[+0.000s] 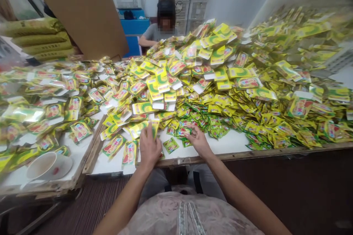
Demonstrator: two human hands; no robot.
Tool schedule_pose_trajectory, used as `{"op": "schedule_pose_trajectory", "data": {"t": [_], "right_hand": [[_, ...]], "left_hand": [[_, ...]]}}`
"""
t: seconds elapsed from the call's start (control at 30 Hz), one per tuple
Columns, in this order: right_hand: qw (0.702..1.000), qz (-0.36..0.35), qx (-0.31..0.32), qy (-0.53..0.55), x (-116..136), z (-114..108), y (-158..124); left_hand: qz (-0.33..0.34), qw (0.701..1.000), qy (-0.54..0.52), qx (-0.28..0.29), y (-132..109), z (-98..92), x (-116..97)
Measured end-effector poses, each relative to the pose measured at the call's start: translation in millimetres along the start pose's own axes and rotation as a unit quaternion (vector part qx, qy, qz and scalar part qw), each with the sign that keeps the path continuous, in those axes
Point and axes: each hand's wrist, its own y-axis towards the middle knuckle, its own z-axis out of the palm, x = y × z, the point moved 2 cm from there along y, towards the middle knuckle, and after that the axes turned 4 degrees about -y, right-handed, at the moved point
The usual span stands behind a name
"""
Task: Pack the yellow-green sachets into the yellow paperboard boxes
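My left hand (150,148) is closed around a small yellow carton (155,129), its fingers covering much of it. To the right, my right hand (199,141) has thumb and forefinger closed on a small green sachet (183,132) at the front of a heap of green sachets (213,125). A single sachet (171,145) lies on the white tabletop between my hands. Beside my left hand, cartons with a red and green print (129,152) rest near the table edge. A large mound of yellow cartons (158,80) rises beyond both hands.
Yellow sachets (275,128) spread along the right, below a tipped white crate (275,2) full of cartons. At left, a white bowl (41,167) stands on a second table. Behind are a cardboard sheet (79,11), stacked yellow sacks (41,38) and a seated person (154,33).
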Motion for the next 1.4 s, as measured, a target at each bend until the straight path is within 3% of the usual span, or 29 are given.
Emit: {"op": "schedule_pose_trajectory", "data": {"t": [0.07, 0.13, 0.23, 0.37, 0.53, 0.63, 0.7, 0.77, 0.9, 0.97, 1.03, 1.07, 1.13, 1.23, 1.3, 1.4], "right_hand": [[1.0, -0.008, -0.013, 0.013, 6.3, -0.7, 0.5], [0.999, -0.021, -0.032, 0.023, 16.3, 0.4, 3.5], [0.998, -0.05, -0.031, -0.008, 35.1, 4.5, 8.0], [0.988, -0.069, 0.102, -0.097, 55.2, 9.6, 3.0], [0.957, -0.009, 0.263, -0.12, 56.4, 7.6, 9.9], [0.936, -0.004, 0.324, -0.14, 57.9, 14.4, 14.9], [0.929, -0.027, 0.33, -0.166, 61.1, 20.1, 12.8], [0.929, -0.048, 0.319, -0.18, 63.2, 24.0, 9.8], [0.951, -0.024, 0.283, -0.119, 58.1, 20.3, 12.5], [0.972, -0.035, 0.191, -0.136, 53.9, 11.6, 19.4], [0.966, -0.072, 0.108, -0.224, 49.9, 5.8, 27.0], [0.949, -0.103, 0.098, -0.283, 47.9, 6.5, 30.6], [0.892, -0.18, 0.134, -0.392, 42.6, 15.0, 36.7], [0.821, -0.261, 0.169, -0.479, 31.0, 29.9, 42.4], [0.822, -0.268, 0.143, -0.482, 23.2, 31.9, 44.2], [0.853, -0.255, 0.07, -0.449, 15.8, 21.6, 44.1]], "left_hand": [[0.005, 0.997, -0.076, 0.008, 1.2, -7.3, 0.3], [-0.026, 0.986, -0.155, 0.061, 2.5, -10.8, -2.4], [-0.109, 0.939, -0.29, 0.151, 3.6, -11.1, -8.3], [-0.171, 0.877, -0.419, 0.164, -0.7, -15.2, -11.9], [-0.198, 0.855, -0.441, 0.188, -7.1, -13.7, -6.3], [-0.245, 0.787, -0.519, 0.228, -11.7, -9.7, -3.5], [-0.28, 0.727, -0.564, 0.275, -17.4, -8.4, -3.4], [-0.306, 0.687, -0.588, 0.298, -22.0, -9.0, -2.5], [-0.357, 0.631, -0.634, 0.27, -22.2, -11.7, 3.9], [-0.379, 0.623, -0.64, 0.241, -19.7, -13.8, 7.6], [-0.393, 0.626, -0.638, 0.216, -17.6, -15.7, 10.2], [-0.397, 0.629, -0.635, 0.207, -16.9, -16.2, 10.9], [-0.401, 0.633, -0.633, 0.193, -16.5, -15.9, 11.2], [-0.406, 0.638, -0.629, 0.18, -17.8, -13.9, 11.3], [-0.406, 0.646, -0.623, 0.173, -18.7, -12.8, 12.4], [-0.403, 0.661, -0.611, 0.165, -19.1, -10.4, 15.3]]}}
